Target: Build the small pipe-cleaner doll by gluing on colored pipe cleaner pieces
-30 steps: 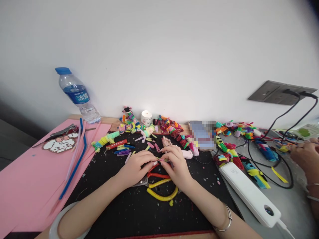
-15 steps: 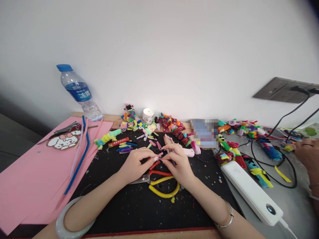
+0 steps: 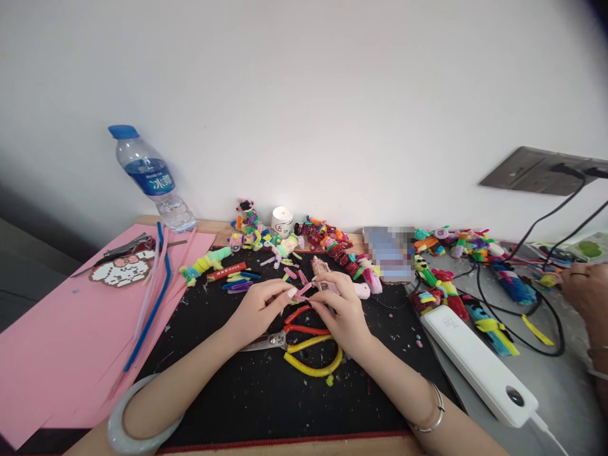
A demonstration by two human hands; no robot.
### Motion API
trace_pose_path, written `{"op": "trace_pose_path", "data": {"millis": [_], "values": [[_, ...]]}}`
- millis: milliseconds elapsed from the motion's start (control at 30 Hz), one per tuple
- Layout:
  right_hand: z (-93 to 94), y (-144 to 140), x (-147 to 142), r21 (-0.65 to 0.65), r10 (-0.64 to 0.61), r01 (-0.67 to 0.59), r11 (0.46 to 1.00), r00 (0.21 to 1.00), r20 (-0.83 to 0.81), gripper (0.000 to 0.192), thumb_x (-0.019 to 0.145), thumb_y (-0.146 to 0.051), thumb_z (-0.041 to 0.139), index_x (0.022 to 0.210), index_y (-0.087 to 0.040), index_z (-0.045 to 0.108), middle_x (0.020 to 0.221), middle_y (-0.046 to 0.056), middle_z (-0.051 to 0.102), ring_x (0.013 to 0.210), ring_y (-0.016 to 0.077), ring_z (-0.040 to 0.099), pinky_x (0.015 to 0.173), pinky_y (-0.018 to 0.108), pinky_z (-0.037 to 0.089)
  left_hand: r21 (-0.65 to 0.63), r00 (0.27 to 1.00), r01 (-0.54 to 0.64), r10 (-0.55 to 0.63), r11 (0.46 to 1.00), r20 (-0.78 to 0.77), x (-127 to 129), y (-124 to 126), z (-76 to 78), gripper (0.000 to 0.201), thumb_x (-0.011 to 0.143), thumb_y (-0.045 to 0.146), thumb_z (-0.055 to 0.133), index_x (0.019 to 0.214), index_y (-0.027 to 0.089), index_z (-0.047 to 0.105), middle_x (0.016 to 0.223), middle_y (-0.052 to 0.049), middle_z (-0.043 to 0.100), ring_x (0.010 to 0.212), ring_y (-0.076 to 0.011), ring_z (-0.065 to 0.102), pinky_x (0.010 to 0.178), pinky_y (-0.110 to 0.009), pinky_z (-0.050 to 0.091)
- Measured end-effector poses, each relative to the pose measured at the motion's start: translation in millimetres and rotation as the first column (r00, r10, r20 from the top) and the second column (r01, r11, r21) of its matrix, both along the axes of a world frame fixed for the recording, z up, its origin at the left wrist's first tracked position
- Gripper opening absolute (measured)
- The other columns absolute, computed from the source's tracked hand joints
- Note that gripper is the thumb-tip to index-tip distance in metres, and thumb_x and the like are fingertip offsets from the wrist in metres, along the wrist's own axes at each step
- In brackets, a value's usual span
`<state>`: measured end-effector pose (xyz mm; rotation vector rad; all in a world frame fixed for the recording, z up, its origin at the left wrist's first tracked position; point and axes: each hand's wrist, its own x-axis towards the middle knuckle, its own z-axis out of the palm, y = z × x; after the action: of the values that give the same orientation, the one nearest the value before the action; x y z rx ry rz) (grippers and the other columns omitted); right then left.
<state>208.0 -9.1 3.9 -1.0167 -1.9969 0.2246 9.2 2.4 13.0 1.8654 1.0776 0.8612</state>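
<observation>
Two bare hands are meeting over a black mat (image 3: 266,405), pinching a short pink pipe-cleaner piece (image 3: 303,292) between them. The left hand (image 3: 259,310) is gripping its near end with thumb and forefinger pressed together; the right hand (image 3: 342,310) is closing its fingertips on the other end. Just below the grip, scissors (image 3: 285,339) with red and yellow handles are lying on the mat. Just beyond the grip, cut pipe-cleaner bits (image 3: 240,282) are lying scattered, and farther back a row of colourful pipe-cleaner figures (image 3: 327,244) is flanking a small candle (image 3: 282,221) by the wall. Well to the left of the grip, a water bottle (image 3: 149,180) is standing behind pink paper (image 3: 57,342). To the right, a white power bank (image 3: 477,364) is lying among black cables (image 3: 546,316), and another person's hand (image 3: 586,294) is showing at the edge.
</observation>
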Motion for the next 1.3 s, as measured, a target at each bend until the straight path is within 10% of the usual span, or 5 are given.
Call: {"op": "trace_pose_path", "data": {"millis": [600, 767, 1300], "values": [[-2.5, 0.3, 0.7, -0.018, -0.063, 0.064, 0.998, 0.998, 0.007, 0.011, 0.085, -0.016, 0.059, 0.079, -0.023, 0.066, 0.106, 0.008, 0.059, 0.103, 0.0239, 0.054, 0.087, 0.043, 0.047, -0.176, 0.960, -0.156, 0.191, 0.972, 0.204, -0.8, 3.0, -9.1, 0.026, 0.090, 0.028, 0.046, 0.113, 0.019, 0.053, 0.073, 0.000, 0.061, 0.056, -0.0121, 0.056, 0.052, -0.023, 0.045], [-2.1, 0.6, 0.5, -0.019, -0.051, 0.051, 0.999, 0.999, 0.008, 0.011, 0.084, -0.015, 0.060, 0.079, -0.022, 0.066, 0.104, 0.008, 0.060, 0.100, 0.0235, 0.055, 0.087, 0.043, 0.046, -0.226, 0.910, -0.181, 0.250, 0.957, 0.330, 0.2, 4.7, -9.2, 0.026, 0.086, 0.026, 0.050, 0.109, 0.015, 0.054, 0.098, -0.007, 0.063, 0.063, -0.0124, 0.062, 0.056, -0.026, 0.051], [-1.8, 1.5, 0.9, -0.016, -0.034, 0.034, 0.999, 0.999, 0.026, 0.011, 0.084, -0.013, 0.061, 0.079, -0.022, 0.064, 0.100, 0.007, 0.061, 0.097, 0.0234, 0.055, 0.085, 0.044, 0.046, -0.345, 0.861, -0.101, 0.256, 0.933, 0.440, -7.6, 5.3, -7.5, 0.022, 0.084, 0.029, 0.046, 0.098, 0.014, 0.055, 0.077, -0.004, 0.065, 0.069, -0.0192, 0.067, 0.066, -0.031, 0.051]]}}
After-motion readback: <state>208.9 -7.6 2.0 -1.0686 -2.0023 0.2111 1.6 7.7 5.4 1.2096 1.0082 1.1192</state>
